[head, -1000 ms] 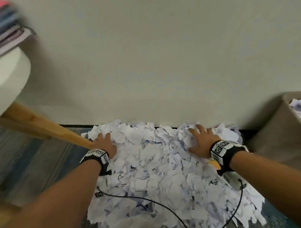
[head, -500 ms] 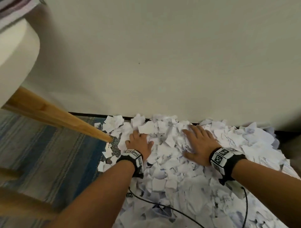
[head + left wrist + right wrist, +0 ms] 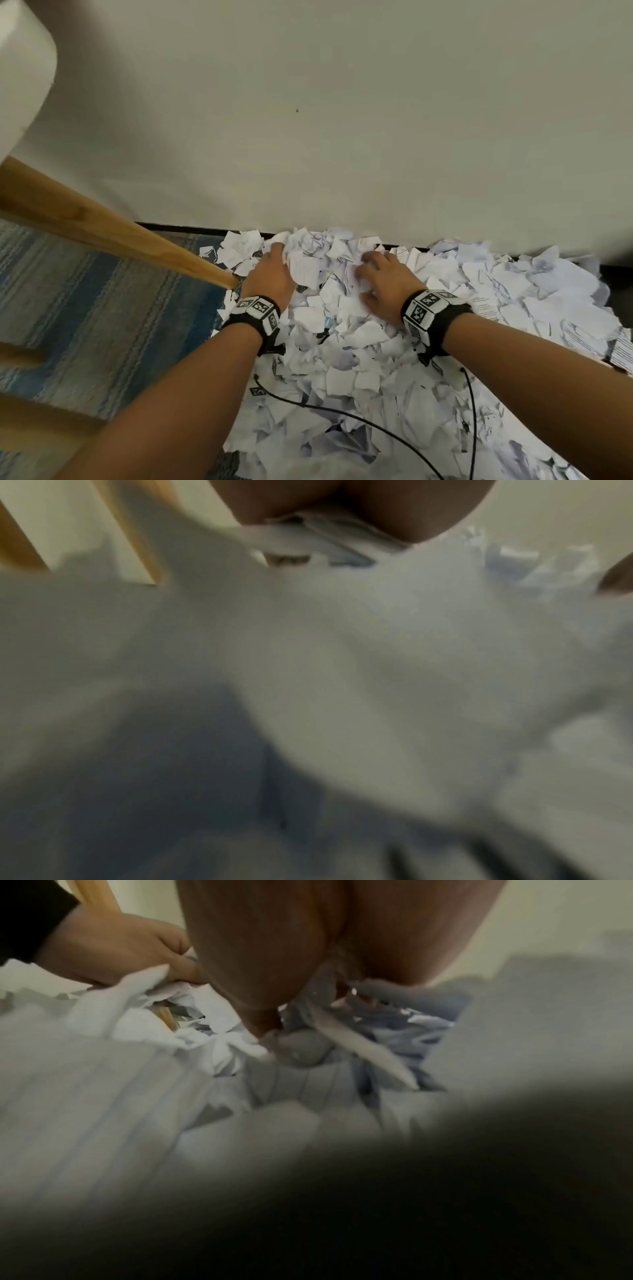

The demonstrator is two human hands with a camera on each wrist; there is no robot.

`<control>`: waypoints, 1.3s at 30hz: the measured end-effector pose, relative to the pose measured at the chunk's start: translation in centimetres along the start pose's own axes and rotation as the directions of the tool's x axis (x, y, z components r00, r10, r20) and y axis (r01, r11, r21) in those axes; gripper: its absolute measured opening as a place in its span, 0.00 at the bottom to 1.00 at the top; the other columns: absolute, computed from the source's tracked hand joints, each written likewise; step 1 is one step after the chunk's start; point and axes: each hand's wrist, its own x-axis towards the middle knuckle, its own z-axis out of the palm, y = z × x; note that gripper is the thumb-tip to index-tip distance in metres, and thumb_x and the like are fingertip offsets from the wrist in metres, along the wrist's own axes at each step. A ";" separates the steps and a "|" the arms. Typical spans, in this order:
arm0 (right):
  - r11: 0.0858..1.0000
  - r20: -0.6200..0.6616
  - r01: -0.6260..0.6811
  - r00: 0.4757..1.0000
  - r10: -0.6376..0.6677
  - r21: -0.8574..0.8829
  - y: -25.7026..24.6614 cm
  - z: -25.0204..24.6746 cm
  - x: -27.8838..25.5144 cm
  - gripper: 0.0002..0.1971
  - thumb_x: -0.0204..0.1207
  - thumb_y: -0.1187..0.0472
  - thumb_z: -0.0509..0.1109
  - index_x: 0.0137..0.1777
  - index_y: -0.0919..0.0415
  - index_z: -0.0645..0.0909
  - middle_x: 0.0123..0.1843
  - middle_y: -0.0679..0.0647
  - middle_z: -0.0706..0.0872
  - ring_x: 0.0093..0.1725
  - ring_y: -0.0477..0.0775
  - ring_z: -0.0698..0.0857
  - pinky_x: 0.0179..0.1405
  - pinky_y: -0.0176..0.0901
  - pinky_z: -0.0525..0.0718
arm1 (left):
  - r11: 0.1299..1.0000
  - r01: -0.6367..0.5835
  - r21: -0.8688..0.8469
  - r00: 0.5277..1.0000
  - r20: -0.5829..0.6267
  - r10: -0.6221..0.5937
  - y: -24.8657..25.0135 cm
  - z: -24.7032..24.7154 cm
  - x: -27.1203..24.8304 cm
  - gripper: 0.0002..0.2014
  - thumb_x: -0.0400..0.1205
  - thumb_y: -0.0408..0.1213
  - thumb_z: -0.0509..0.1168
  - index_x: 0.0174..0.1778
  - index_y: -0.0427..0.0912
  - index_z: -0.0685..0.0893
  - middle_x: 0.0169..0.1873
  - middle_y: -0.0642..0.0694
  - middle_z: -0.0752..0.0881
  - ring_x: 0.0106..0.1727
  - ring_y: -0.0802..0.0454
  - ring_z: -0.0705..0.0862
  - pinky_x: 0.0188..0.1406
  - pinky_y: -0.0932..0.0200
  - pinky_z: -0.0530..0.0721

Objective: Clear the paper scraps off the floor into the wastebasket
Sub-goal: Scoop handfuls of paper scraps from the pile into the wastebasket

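My left hand and right hand curl into the paper scraps, bunching a handful between them; the wastebasket is out of view.

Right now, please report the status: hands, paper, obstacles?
Left hand and right hand grip paper scraps near the wall. Wastebasket out of view. Wooden leg beside left hand.

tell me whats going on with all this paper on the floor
A person is gathering up a big pile of torn paper scraps lying on the floor against the wall. Both hands are dug into the far edge of the pile: the left hand beside a wooden furniture leg, the right hand a little apart from it, fingers curled into the scraps. No wastebasket is in view, and most of the pile lies on the floor.
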 end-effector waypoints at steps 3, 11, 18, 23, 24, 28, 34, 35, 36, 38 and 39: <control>0.998 -0.112 0.011 0.994 -0.004 0.065 -0.5 -0.2 0.4 0.24 0.74 0.56 0.68 0.72 0.55 0.73 0.74 0.58 0.68 0.68 0.63 0.71 0.66 0.56 0.77 | 0.997 0.036 -0.067 0.999 -0.006 -0.037 -0.4 -1.0 0.2 0.23 0.82 0.34 0.55 0.75 0.49 0.66 0.60 0.39 0.81 0.57 0.35 0.82 0.55 0.40 0.82; 0.999 -0.018 0.031 0.999 -0.031 0.013 -4.0 -0.7 4.2 0.45 0.71 0.36 0.68 0.82 0.37 0.45 0.85 0.50 0.50 0.80 0.65 0.59 0.72 0.70 0.69 | 0.996 0.071 0.058 0.995 0.069 -0.075 -3.0 -2.7 -1.2 0.20 0.84 0.33 0.54 0.73 0.47 0.70 0.54 0.39 0.83 0.55 0.39 0.81 0.50 0.47 0.80; 0.986 0.101 -0.002 0.995 0.019 -0.169 -6.9 0.8 6.3 0.33 0.77 0.36 0.61 0.80 0.40 0.57 0.83 0.54 0.57 0.78 0.70 0.59 0.69 0.73 0.69 | 0.973 0.104 0.208 0.973 0.183 -0.143 -5.1 -3.2 -3.0 0.15 0.84 0.39 0.53 0.67 0.50 0.72 0.56 0.40 0.82 0.51 0.38 0.84 0.49 0.44 0.84; 1.000 0.101 -0.001 0.995 0.003 -0.028 -7.7 -0.3 7.3 0.26 0.78 0.47 0.68 0.72 0.56 0.66 0.72 0.59 0.70 0.67 0.67 0.72 0.59 0.60 0.80 | 0.974 0.130 0.187 0.971 0.174 -0.163 -6.2 -4.2 -3.3 0.16 0.84 0.40 0.54 0.68 0.50 0.72 0.55 0.41 0.83 0.52 0.38 0.84 0.48 0.46 0.82; 0.999 0.072 -0.002 0.997 0.000 0.036 -7.6 -0.5 7.5 0.26 0.76 0.50 0.70 0.69 0.58 0.66 0.69 0.60 0.72 0.64 0.67 0.76 0.55 0.57 0.80 | 0.974 0.132 0.183 0.970 0.176 -0.165 -6.4 -4.3 -3.2 0.16 0.84 0.41 0.54 0.68 0.50 0.73 0.54 0.41 0.83 0.51 0.39 0.84 0.46 0.47 0.82; 0.961 -0.092 0.021 0.996 0.005 0.276 -7.3 -1.4 7.6 0.22 0.73 0.54 0.73 0.59 0.58 0.65 0.54 0.56 0.78 0.44 0.62 0.81 0.39 0.49 0.79 | 0.970 0.136 0.203 0.964 0.197 -0.177 -7.0 -4.5 -3.2 0.14 0.85 0.44 0.53 0.64 0.48 0.74 0.52 0.40 0.84 0.51 0.39 0.84 0.43 0.50 0.80; 0.981 -0.114 0.131 0.987 -0.115 0.142 -9.0 -2.1 7.1 0.10 0.70 0.59 0.67 0.51 0.52 0.82 0.54 0.50 0.79 0.47 0.60 0.84 0.41 0.49 0.84 | 0.969 0.109 0.222 0.917 0.355 -0.184 -7.1 -3.0 -3.3 0.29 0.78 0.69 0.49 0.58 0.50 0.79 0.56 0.41 0.85 0.54 0.41 0.84 0.54 0.47 0.83; 0.986 -0.069 0.143 0.988 -0.137 0.091 -9.5 -1.8 7.0 0.07 0.70 0.57 0.68 0.48 0.52 0.83 0.55 0.49 0.79 0.49 0.60 0.84 0.41 0.49 0.84 | 0.966 0.088 0.243 0.899 0.397 -0.182 -7.2 -2.7 -3.4 0.35 0.74 0.75 0.49 0.63 0.52 0.78 0.59 0.43 0.84 0.58 0.41 0.83 0.55 0.48 0.82; 0.986 -0.011 0.161 0.987 -0.160 0.045 -9.9 -1.4 6.8 0.08 0.69 0.54 0.70 0.47 0.52 0.83 0.57 0.49 0.79 0.51 0.60 0.84 0.43 0.49 0.85 | 0.963 0.053 0.263 0.883 0.437 -0.168 -7.2 -2.4 -3.5 0.40 0.69 0.79 0.51 0.66 0.53 0.76 0.61 0.44 0.83 0.61 0.42 0.82 0.56 0.48 0.81; 0.981 0.118 0.188 0.976 -0.182 -0.042 -10.7 -0.2 6.2 0.14 0.67 0.48 0.71 0.50 0.53 0.82 0.65 0.50 0.76 0.55 0.62 0.82 0.45 0.53 0.85 | 0.955 -0.042 0.292 0.859 0.499 -0.115 -7.3 -1.8 -3.8 0.46 0.62 0.82 0.57 0.69 0.54 0.72 0.62 0.47 0.82 0.62 0.44 0.82 0.58 0.48 0.81; 0.977 0.165 0.195 0.970 -0.179 -0.085 -11.0 0.5 6.0 0.19 0.66 0.44 0.70 0.54 0.54 0.80 0.69 0.51 0.73 0.57 0.64 0.79 0.46 0.54 0.85 | 0.952 -0.077 0.296 0.853 0.514 -0.090 -7.4 -1.6 -3.9 0.45 0.62 0.80 0.60 0.68 0.54 0.71 0.60 0.48 0.82 0.61 0.44 0.82 0.58 0.48 0.82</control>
